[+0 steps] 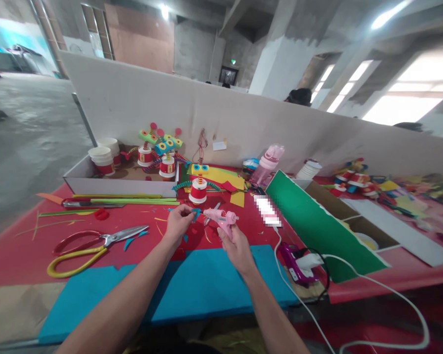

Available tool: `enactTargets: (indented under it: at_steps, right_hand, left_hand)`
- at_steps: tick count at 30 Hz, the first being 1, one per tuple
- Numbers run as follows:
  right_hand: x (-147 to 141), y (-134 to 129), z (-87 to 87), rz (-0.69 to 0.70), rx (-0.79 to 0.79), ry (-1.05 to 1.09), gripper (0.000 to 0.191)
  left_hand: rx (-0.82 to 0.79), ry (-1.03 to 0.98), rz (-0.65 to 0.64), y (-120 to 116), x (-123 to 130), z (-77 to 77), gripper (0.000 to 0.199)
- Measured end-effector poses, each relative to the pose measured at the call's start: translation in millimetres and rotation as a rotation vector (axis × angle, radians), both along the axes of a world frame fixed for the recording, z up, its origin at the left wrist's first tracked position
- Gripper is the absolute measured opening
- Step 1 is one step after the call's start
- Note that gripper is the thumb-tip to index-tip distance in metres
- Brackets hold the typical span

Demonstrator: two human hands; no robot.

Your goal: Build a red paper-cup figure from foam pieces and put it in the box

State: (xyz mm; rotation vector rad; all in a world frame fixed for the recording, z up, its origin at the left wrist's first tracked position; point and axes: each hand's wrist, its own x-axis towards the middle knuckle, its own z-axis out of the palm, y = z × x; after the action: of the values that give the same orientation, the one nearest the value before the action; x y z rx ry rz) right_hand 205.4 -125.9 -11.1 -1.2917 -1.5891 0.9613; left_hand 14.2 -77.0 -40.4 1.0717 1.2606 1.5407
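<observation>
My right hand (238,248) is wrapped round the handle of a pink glue gun (221,218), its nozzle pointing left. Pinched in the fingers of my left hand (179,225) is a small blue paper piece (196,213), close to the nozzle; whether the two touch I cannot tell. Just behind them stands a paper cup figure (198,191) with a yellow head, blue eyes and green coiled arms. Red-and-yellow-handled scissors (99,246) lie to the left with their blades apart. Blue scraps (129,243) are by the blade tips.
A shallow box (121,187) at the back left holds white cups (102,160) and several cup figures (167,167). To the right are a green board (317,231), a purple power strip (299,265) with white cables and a pink bottle (268,164). A blue pad (206,290) covers the front edge.
</observation>
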Motion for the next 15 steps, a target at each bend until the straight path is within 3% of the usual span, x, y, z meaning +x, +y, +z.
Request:
enactTargets:
  at_steps: [15]
  right_hand:
    - [1.5, -0.7, 1.6, -0.011, -0.007, 0.015, 0.042]
  left_hand:
    - [0.000, -0.011, -0.029, 0.0, 0.9, -0.5, 0.021]
